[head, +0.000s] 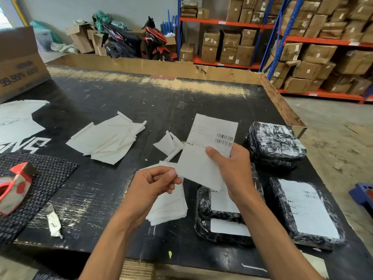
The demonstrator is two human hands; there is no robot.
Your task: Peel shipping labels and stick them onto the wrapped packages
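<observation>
A white shipping label (203,150) with two barcodes is held up over the black table (125,102). My right hand (230,170) grips its right side, thumb across the face. My left hand (155,182) pinches its lower left corner between thumb and fingers. Below the hands lies a stack of white labels (171,207). Black wrapped packages sit to the right: one bearing a label (306,213) at the near right, one (224,217) under my right wrist with white labels on it, and a pile (274,144) farther back.
Peeled backing sheets (109,138) lie scattered mid-table, more scraps (169,144) beside the label. A red tape dispenser (14,188) rests on a dotted mat at the left. A cardboard box (20,61) stands far left. Shelves of cartons (302,47) line the back right.
</observation>
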